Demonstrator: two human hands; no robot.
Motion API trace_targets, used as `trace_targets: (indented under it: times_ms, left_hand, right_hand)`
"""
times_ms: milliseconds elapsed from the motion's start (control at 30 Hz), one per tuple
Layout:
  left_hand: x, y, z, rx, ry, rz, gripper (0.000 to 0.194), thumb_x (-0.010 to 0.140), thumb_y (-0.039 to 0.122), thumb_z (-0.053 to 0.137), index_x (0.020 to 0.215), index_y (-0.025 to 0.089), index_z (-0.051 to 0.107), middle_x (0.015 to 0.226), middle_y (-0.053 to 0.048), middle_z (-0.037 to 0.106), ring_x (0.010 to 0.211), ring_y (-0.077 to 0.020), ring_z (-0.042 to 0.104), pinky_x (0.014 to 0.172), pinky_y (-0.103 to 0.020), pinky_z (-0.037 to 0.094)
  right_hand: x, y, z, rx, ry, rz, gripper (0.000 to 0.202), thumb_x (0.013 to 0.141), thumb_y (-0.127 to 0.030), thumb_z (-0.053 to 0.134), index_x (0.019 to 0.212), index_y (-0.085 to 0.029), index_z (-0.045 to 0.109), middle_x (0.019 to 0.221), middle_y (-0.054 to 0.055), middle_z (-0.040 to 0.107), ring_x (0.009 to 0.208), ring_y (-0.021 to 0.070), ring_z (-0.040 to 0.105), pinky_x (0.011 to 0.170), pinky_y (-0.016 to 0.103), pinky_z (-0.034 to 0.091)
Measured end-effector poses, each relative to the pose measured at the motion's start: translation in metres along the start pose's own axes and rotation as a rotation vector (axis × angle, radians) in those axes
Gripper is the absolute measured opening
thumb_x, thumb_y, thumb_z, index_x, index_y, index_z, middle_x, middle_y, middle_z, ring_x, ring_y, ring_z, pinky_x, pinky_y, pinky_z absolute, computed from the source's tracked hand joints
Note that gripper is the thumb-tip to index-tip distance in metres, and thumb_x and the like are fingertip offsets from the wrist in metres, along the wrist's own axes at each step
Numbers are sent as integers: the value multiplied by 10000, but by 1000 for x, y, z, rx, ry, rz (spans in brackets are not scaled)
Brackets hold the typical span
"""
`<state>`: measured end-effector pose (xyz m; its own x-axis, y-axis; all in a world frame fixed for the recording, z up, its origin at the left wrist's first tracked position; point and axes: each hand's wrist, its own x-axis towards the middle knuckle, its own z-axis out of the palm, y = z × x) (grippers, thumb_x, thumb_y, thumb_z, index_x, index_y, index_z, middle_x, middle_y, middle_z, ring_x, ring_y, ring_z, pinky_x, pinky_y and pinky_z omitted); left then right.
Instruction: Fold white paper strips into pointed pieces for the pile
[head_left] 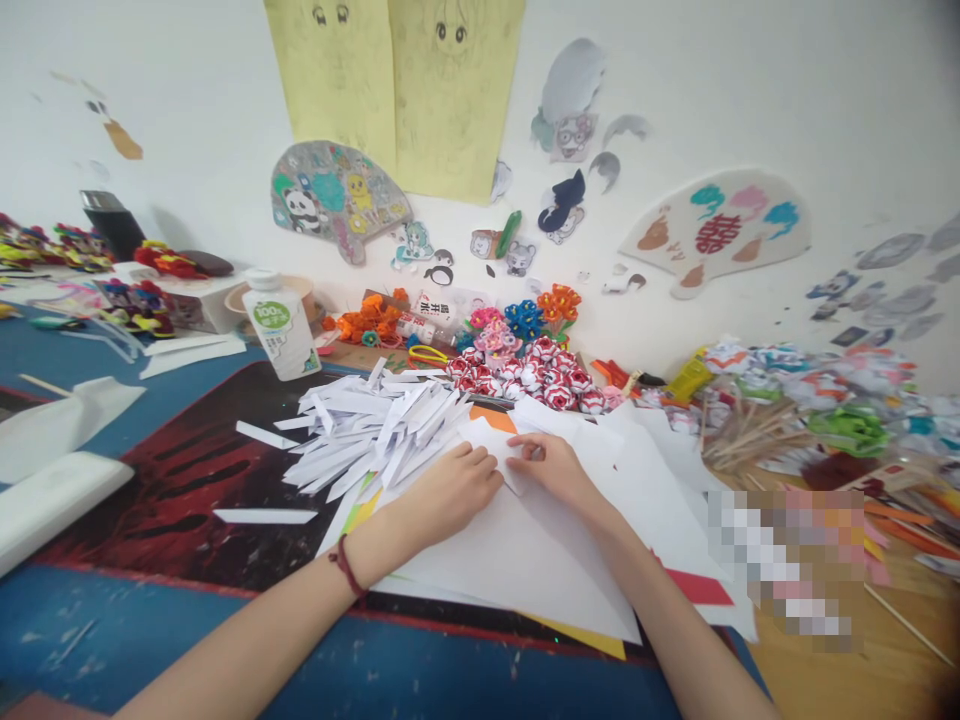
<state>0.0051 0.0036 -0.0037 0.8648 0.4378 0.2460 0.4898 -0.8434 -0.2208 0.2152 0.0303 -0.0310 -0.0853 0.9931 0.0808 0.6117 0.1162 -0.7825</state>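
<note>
A small folded piece of white paper [489, 440] is between my hands, above a stack of larger paper sheets [517, 560]. My left hand [454, 490] has its fingers curled and pressed down on the paper's left side. At its right edge, my right hand [555, 470] pinches the paper between thumb and forefinger. Part of the piece is hidden under my left fingers. A heap of narrow folded white paper strips [375, 430] lies just beyond my left hand. One loose strip [264, 516] rests on the dark mat to the left.
A white bottle [282, 325] stands behind the strips. Red-and-white paper flowers [536, 375] are piled behind the sheets. Wooden sticks [754, 435] and more folded paper pieces lie at the right. A white elongated object [60, 505] sits at the left edge.
</note>
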Motion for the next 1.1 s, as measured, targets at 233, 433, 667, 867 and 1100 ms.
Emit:
trace_targets:
  times_ms: [233,433,667,867,1100]
  left_hand:
    - [0,2,-2,-6,0,-15,110,868,107,483,915,131,579,865,-75,590,836,-227,517,725,-360,346]
    - [3,-1,3,-80,25,-195,169,897,146,456,842,135,615,826,-78,633,823,-225,550,738,-363,343]
    - [5,-8,-8,-587,147,-574,417,953,378,369,771,171,682,782,-46,709,740,-178,619,723,-292,367]
    - [7,-12,-5,-990,235,-810,588,947,489,257,827,161,731,820,-47,731,728,-177,628,703,-263,408]
    - [8,-10,-9,-835,186,-726,523,928,481,320,770,152,694,637,-17,649,612,-149,562,570,-241,354]
  right_hand:
    - [1,3,1,63,-32,35,343,634,-354,739,900,-142,695,632,-34,498,562,114,437,553,248,327]
    - [-4,-6,-5,276,-63,44,287,674,-413,706,747,-147,628,604,-25,527,551,106,438,530,237,310]
    - [-14,-24,2,528,-160,23,242,739,-382,669,766,-155,590,571,-37,510,483,80,415,475,221,302]
    - [-15,-30,12,520,-114,-63,189,736,-325,669,751,-156,588,661,-5,576,538,103,491,505,236,379]
    - [-19,-35,7,363,-100,-123,218,779,-385,650,820,-171,635,783,33,647,690,154,600,633,270,467]
